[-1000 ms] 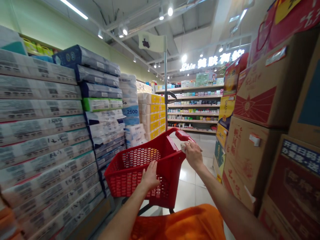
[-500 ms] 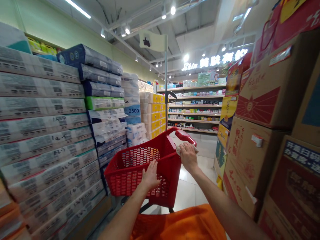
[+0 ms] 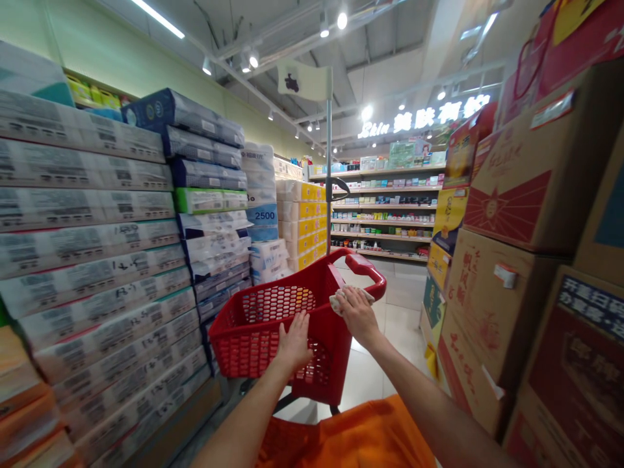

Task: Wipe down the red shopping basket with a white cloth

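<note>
Red basket [image 3: 263, 325], where is it? asks the first child.

It is in the middle of the shop aisle, up off the floor [image 3: 400, 322] on dark legs, says the second. Big packs of paper [image 3: 97, 247] are piled on its left. Brown boxes [image 3: 511, 182] are piled on its right. A thin pole [image 3: 328, 182] with a little flag [image 3: 303, 81] sticks up behind it.

What is the left hand doing?

The left hand [image 3: 294, 341] has the near rim. Its fingers are bent over the edge and closed on it.

And the right hand?

The right hand [image 3: 357, 312] lies on a pale cloth [image 3: 337, 300]. Its fingers are bent down over the cloth and press it on the rim, just beside the red handle [image 3: 368, 268].

What is that orange thing [image 3: 361, 435] at the bottom?

It is right under the arms, close to the person. I cannot tell what it is.

How much of the wiping is done?

I think it is somewhere in the middle. The cloth sits on one bit of the rim, by the handle. The sides, the near rim and the handle have no cloth on them. All the red looks the same to me, so I cannot tell which parts are clean. My guess is that a lot is left.
</note>
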`<state>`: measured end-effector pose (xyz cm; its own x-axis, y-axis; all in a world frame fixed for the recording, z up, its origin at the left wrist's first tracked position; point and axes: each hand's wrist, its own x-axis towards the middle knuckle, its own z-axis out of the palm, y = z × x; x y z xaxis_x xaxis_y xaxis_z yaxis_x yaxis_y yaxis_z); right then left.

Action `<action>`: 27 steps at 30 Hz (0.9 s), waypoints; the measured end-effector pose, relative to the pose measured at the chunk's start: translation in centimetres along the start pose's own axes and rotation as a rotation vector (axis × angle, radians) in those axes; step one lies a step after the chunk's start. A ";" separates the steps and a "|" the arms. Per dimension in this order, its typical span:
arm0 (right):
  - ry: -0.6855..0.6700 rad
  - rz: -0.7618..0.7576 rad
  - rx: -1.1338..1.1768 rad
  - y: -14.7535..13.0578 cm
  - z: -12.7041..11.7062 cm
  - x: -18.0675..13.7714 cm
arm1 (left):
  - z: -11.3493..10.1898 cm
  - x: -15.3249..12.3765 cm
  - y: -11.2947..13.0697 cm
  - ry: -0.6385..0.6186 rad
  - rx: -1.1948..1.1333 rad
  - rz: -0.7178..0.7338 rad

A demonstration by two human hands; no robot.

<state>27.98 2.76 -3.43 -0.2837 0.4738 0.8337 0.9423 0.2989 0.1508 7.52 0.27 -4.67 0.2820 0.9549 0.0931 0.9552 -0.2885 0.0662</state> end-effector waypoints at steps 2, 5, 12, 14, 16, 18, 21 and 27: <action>0.001 0.006 -0.004 0.6 -0.2 0.1 | -0.1 0.0 -0.1 -0.002 -0.004 0.001; 0.062 0.186 -0.064 2.9 -1.1 0.5 | -0.1 0.1 -0.1 -0.016 0.004 0.005; -0.022 -0.057 0.025 -0.3 -0.2 -0.4 | 0.0 0.0 0.1 -0.021 0.015 -0.002; -0.054 -0.134 0.060 -0.8 -0.2 -0.5 | 0.0 0.0 0.0 -0.022 0.024 -0.005; -0.035 -0.050 0.028 0.1 -0.6 -0.1 | -0.1 0.0 -0.1 -0.028 0.029 -0.007; 0.012 0.111 -0.029 1.3 -1.0 0.4 | -0.1 0.0 0.0 -0.032 0.028 -0.003; 0.038 0.202 -0.059 1.4 -1.0 0.6 | -0.1 0.0 0.1 -0.024 0.025 -0.008; -0.014 -0.017 0.023 0.3 -0.3 0.0 | 0.1 0.1 0.2 0.005 0.049 -0.024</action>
<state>28.32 2.64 -3.24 -0.3026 0.4802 0.8233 0.9330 0.3259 0.1529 7.74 0.29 -4.72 0.2589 0.9610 0.0968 0.9649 -0.2620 0.0201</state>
